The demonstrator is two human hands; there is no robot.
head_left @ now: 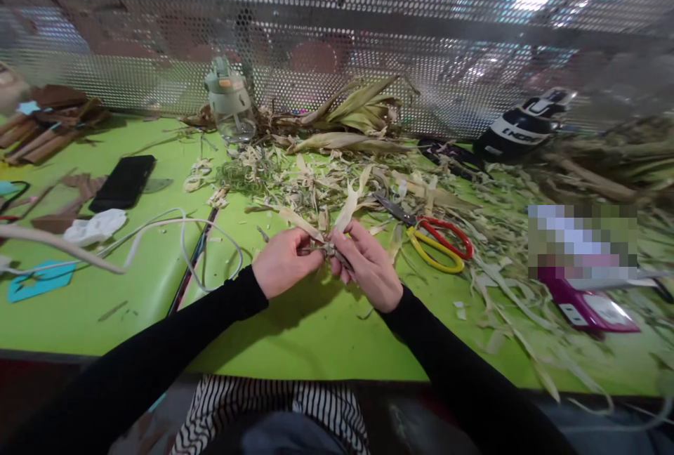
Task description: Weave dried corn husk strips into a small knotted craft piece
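Both my hands meet over the middle of the green table (295, 357). My left hand (287, 260) is closed, pinching the base of a small bundle of dried corn husk strips (347, 210). My right hand (368, 262) is closed on the same bundle from the other side, a pale strip standing up from its fingertips. The knot or join between the fingers is too small to make out. Just right of my right hand lie scissors (442, 241) with red and yellow handles, blades part-hidden among husk scraps (295, 177).
Long dried husks (363, 114) lie along the perforated metal screen (316, 55). A clear bottle (232, 107) and a black bottle (519, 125) stand at the back. On the left are a phone (123, 182) and a white cable (184, 241); a magenta power strip (595, 307) lies right.
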